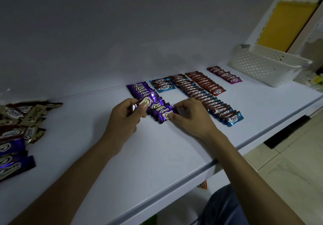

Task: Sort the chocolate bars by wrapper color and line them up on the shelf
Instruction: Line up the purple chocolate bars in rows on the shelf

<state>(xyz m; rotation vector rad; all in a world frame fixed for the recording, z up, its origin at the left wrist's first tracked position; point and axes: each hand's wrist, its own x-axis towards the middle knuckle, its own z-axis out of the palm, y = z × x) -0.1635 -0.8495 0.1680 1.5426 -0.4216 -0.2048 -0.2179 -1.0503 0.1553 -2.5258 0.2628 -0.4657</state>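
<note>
A row of purple bars [142,89] runs across the white shelf [157,155] from the back wall toward me. My left hand [125,118] holds one purple bar [148,100] lifted over that row. My right hand [190,118] pinches the nearest purple bar [166,115] at the row's front end. To the right lie a short blue row [162,84], a long blue row [209,102], a red row [205,81] and a short magenta row [225,74].
A loose pile of gold, red and purple bars [17,128] lies at the shelf's left edge. A white perforated basket [262,65] stands at the back right. The shelf's front edge [201,169] runs diagonally, with floor below to the right.
</note>
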